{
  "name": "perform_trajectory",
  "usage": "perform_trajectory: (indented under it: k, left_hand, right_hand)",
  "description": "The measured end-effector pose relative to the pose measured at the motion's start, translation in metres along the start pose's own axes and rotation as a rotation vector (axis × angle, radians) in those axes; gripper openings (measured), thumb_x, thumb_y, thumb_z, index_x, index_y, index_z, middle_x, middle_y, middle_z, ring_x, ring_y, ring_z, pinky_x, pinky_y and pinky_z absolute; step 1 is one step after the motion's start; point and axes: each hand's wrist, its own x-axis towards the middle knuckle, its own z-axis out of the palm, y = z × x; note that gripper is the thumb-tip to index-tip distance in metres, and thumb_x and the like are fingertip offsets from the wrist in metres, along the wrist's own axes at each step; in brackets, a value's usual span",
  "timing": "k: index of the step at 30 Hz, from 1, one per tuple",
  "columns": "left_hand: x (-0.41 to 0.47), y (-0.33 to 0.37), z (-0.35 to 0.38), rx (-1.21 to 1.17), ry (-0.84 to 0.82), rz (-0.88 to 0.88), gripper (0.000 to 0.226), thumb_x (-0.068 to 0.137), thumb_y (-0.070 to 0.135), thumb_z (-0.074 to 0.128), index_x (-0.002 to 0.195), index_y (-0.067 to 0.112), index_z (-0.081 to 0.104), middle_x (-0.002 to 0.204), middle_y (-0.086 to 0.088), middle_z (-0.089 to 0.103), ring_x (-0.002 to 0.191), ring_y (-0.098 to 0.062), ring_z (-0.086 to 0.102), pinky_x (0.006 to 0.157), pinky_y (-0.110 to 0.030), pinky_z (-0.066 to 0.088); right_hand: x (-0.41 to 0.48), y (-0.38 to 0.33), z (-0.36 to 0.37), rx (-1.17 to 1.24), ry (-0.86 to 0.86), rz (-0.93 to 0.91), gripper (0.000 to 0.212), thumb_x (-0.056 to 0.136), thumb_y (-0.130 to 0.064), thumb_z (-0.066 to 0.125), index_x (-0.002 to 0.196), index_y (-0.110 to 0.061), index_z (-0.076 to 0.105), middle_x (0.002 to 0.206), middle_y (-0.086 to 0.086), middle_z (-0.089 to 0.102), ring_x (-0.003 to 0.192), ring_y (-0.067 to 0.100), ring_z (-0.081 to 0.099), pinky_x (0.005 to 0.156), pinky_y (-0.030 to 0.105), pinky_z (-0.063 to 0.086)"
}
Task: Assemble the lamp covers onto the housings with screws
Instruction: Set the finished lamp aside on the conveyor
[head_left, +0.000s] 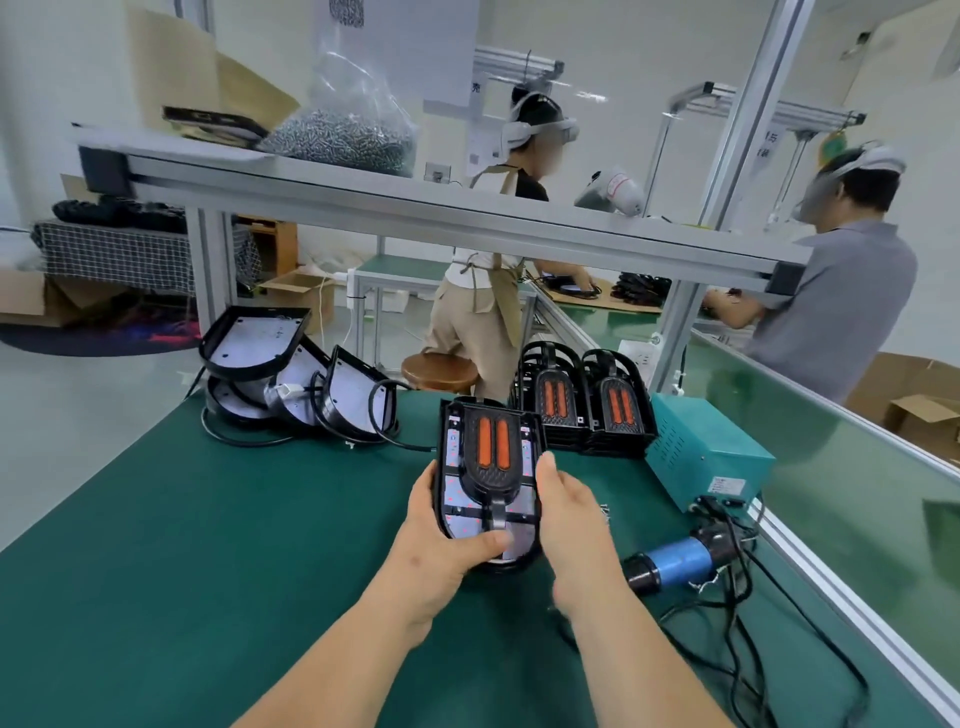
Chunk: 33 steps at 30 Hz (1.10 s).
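Observation:
A black lamp housing (457, 499) with a pale inner board is held tilted above the green mat (208, 545). A black cover with two orange strips (492, 447) lies inside it. My left hand (441, 540) grips the housing's left edge, thumb pressing the cover's lower stem. My right hand (569, 514) grips the right edge, thumb up along the rim. Two stacks of spare covers (584, 402) stand behind. A pile of empty housings (291, 379) with black cables lies at the back left. A few small screws (604, 512) lie on the mat by my right hand.
A blue electric screwdriver (680, 561) with tangled cables lies at the right, beside a teal power box (706, 457). An aluminium shelf (415, 208) overhead carries a bag of screws (343, 135). Two people work at benches behind. A wooden stool (439, 371) stands past the table edge.

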Motion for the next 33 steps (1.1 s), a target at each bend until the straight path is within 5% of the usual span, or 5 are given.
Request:
perform_trajectory:
  k: [5, 11, 15, 22, 33]
  left_hand:
    - [0.015, 0.019, -0.023, 0.167, -0.155, -0.115, 0.06, 0.085, 0.039, 0.075, 0.139, 0.033, 0.049, 0.127, 0.01, 0.066, 0.108, -0.009, 0.066, 0.078, -0.02, 0.055]
    - [0.09, 0.043, -0.053, -0.105, 0.397, -0.464, 0.055, 0.104, 0.035, 0.048, 0.152, 0.012, 0.033, 0.146, -0.022, 0.046, 0.127, -0.037, 0.053, 0.104, -0.05, 0.046]
    - [0.124, 0.058, -0.047, -0.334, 0.387, -0.474, 0.031, 0.107, 0.014, 0.036, 0.118, -0.003, 0.059, 0.095, -0.024, 0.068, 0.077, -0.03, 0.07, 0.064, -0.049, 0.061]
    - [0.155, 0.087, -0.064, -0.123, 0.52, -0.295, 0.028, 0.105, 0.019, 0.044, 0.081, 0.016, 0.058, 0.062, 0.001, 0.036, 0.028, -0.008, 0.024, 0.038, -0.013, 0.027]
    - [0.074, 0.055, -0.057, -0.003, 0.102, -0.033, 0.063, 0.085, 0.076, 0.046, 0.109, 0.027, 0.076, 0.112, 0.007, 0.074, 0.1, -0.01, 0.071, 0.09, -0.033, 0.045]
  right_hand:
    - [0.014, 0.015, 0.002, 0.078, -0.032, -0.082, 0.032, 0.106, -0.028, 0.043, 0.079, -0.026, 0.06, 0.085, -0.008, 0.067, 0.067, -0.001, 0.061, 0.057, 0.017, 0.045]
    - [0.02, 0.018, -0.012, 0.226, -0.167, 0.017, 0.035, 0.105, -0.028, 0.047, 0.089, -0.013, 0.074, 0.087, 0.007, 0.076, 0.073, 0.029, 0.07, 0.076, 0.05, 0.059]
    - [0.026, 0.018, -0.018, 0.217, -0.379, 0.026, 0.041, 0.105, -0.025, 0.043, 0.087, -0.017, 0.079, 0.095, 0.015, 0.076, 0.08, 0.026, 0.075, 0.062, 0.033, 0.058]
    - [0.031, 0.017, -0.026, 0.201, -0.52, -0.026, 0.034, 0.104, -0.026, 0.044, 0.108, -0.015, 0.075, 0.11, 0.018, 0.073, 0.101, 0.032, 0.072, 0.081, 0.038, 0.058]
    - [0.047, 0.005, 0.04, 0.194, -0.332, -0.239, 0.032, 0.106, -0.025, 0.044, 0.103, -0.03, 0.076, 0.105, 0.0, 0.076, 0.105, 0.02, 0.07, 0.102, 0.047, 0.05]
